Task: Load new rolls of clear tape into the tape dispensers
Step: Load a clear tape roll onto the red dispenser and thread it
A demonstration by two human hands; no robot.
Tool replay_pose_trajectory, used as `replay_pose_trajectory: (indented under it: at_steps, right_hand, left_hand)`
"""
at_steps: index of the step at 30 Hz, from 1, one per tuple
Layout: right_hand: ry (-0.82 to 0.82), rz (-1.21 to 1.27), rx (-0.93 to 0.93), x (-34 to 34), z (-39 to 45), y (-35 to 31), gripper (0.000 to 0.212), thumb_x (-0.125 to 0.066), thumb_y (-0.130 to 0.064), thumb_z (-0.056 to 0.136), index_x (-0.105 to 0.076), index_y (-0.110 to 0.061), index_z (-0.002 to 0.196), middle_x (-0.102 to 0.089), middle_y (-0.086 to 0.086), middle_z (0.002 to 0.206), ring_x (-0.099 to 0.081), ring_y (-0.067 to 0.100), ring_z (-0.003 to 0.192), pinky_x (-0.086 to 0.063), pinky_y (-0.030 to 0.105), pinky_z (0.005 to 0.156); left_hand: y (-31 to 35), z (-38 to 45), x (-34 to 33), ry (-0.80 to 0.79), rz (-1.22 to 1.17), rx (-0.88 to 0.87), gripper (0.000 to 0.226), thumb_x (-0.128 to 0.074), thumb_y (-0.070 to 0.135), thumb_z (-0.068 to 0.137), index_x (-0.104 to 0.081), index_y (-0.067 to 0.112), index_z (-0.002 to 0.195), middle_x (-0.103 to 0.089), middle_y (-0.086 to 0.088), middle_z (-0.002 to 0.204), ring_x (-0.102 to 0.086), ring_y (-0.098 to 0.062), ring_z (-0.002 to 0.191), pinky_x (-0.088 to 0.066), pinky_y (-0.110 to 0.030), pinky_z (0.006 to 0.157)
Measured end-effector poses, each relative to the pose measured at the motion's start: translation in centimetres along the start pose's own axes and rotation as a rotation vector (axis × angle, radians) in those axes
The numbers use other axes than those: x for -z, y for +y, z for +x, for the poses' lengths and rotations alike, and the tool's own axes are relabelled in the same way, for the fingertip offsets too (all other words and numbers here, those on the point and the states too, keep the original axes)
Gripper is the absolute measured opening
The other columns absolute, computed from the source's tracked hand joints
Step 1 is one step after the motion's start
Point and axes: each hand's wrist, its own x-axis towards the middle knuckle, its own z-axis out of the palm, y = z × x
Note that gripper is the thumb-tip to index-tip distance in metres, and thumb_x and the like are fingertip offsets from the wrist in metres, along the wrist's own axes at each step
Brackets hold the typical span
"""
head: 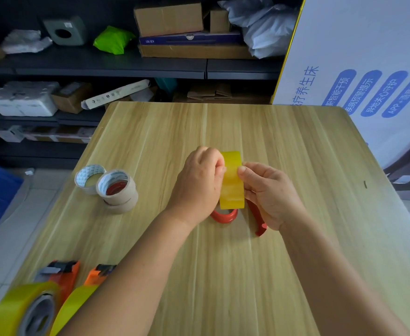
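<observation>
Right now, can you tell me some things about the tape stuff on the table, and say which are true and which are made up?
1. Both hands hold the yellow tape roll. True: left hand and right hand pinch it from either side.
2. The roll lies flat on the table. False: it is held on edge, above a red dispenser.
3. Used cardboard cores sit left of the hands. True.
4. The two orange dispensers are empty. False: both carry yellow rolls.
</observation>
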Motion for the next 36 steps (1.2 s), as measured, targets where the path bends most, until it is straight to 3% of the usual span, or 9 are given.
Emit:
replay_pose_trajectory:
  at_steps: [6,12,19,22,24,26,29,33,36]
  right_hand:
    - [0.031,-0.019,-0.002,-0.4,0.0,0.3,0.026,-0.063,-0.016,0.089,-0.067,-0.001,0.110,-0.062,0.036,0.110,-0.057,0.033,0.087,-0.046,0.057,0.090]
    - [0.028,-0.074,-0.006,0.0,0.4,0.7,0.028,-0.063,-0.015,0.090,-0.065,-0.003,0.115,-0.069,0.025,0.108,-0.067,0.033,0.095,-0.050,0.054,0.091]
    - [-0.152,-0.285,0.037,0.0,0.0,0.5,0.057,-0.061,0.013,0.082,-0.052,-0.011,0.133,-0.068,0.017,0.113,-0.067,0.033,0.100,-0.053,0.048,0.088]
    - [-0.171,-0.391,0.100,-0.4,-0.2,0.8,0.047,-0.060,0.001,0.090,-0.051,-0.010,0.135,-0.071,0.011,0.091,-0.070,0.016,0.072,-0.058,0.030,0.065]
    - [-0.166,-0.456,0.137,-0.5,-0.5,0.7,0.034,-0.054,-0.009,0.096,-0.055,-0.010,0.130,-0.063,0.004,0.072,-0.055,-0.001,0.043,-0.039,0.010,0.040]
    - [-0.132,-0.510,0.147,-0.4,-0.6,0.9,0.029,-0.049,-0.017,0.099,-0.058,-0.012,0.126,-0.057,0.000,0.066,-0.050,-0.002,0.037,-0.033,0.008,0.035]
    - [-0.091,-0.534,0.163,-0.5,-0.6,1.5,0.031,-0.059,-0.027,0.094,-0.056,-0.020,0.124,-0.064,0.011,0.087,-0.060,0.003,0.066,-0.048,0.016,0.053]
    - [-0.106,-0.655,0.187,-0.3,-0.2,2.7,0.076,-0.086,-0.032,0.063,-0.042,-0.036,0.125,-0.052,-0.008,0.107,-0.053,0.004,0.099,-0.046,0.015,0.078]
    - [0.016,-0.771,0.249,-0.2,0.3,3.2,0.059,-0.082,-0.027,0.070,-0.048,-0.038,0.117,-0.053,-0.011,0.112,-0.051,0.003,0.097,-0.040,0.014,0.072]
  left_hand:
    - [-0.6,0.1,0.5,-0.135,-0.137,0.105,0.035,-0.078,0.023,0.074,-0.059,0.020,0.103,-0.056,0.010,0.092,-0.054,-0.007,0.085,-0.047,-0.021,0.078]
    - [-0.4,0.5,0.5,-0.047,-0.144,0.248,0.006,-0.073,0.020,0.079,-0.071,0.017,0.083,-0.058,0.011,0.074,-0.052,0.003,0.064,-0.037,-0.004,0.061]
    - [-0.6,0.5,-0.1,0.020,0.033,0.122,0.012,-0.059,0.017,0.089,-0.056,0.013,0.079,-0.052,0.003,0.094,-0.050,-0.015,0.092,-0.032,-0.019,0.074]
    - [-0.8,0.8,0.1,0.037,0.083,0.090,0.010,-0.052,0.018,0.093,-0.053,0.011,0.085,-0.058,-0.003,0.089,-0.051,-0.021,0.085,-0.026,-0.022,0.065]
    - [-1.2,0.7,0.3,0.008,0.110,0.099,0.011,-0.048,0.021,0.095,-0.048,0.015,0.086,-0.055,-0.001,0.081,-0.049,-0.021,0.076,-0.023,-0.025,0.060]
    - [-1.5,0.4,0.4,-0.030,0.096,0.150,0.014,-0.045,0.024,0.097,-0.040,0.018,0.085,-0.050,0.003,0.074,-0.044,-0.020,0.068,-0.022,-0.027,0.058]
    - [-1.6,-0.1,0.4,-0.029,0.066,0.250,0.015,-0.043,0.025,0.098,-0.038,0.016,0.086,-0.049,0.002,0.071,-0.047,-0.027,0.067,-0.026,-0.032,0.058]
    - [-1.7,0.3,0.3,-0.015,0.085,0.356,0.013,-0.043,0.022,0.096,-0.040,0.015,0.086,-0.054,-0.002,0.081,-0.053,-0.029,0.077,-0.030,-0.031,0.062]
    - [-2.3,0.4,0.5,-0.057,0.107,0.433,0.012,-0.042,0.022,0.096,-0.042,0.015,0.086,-0.060,-0.006,0.088,-0.054,-0.031,0.082,-0.032,-0.032,0.065]
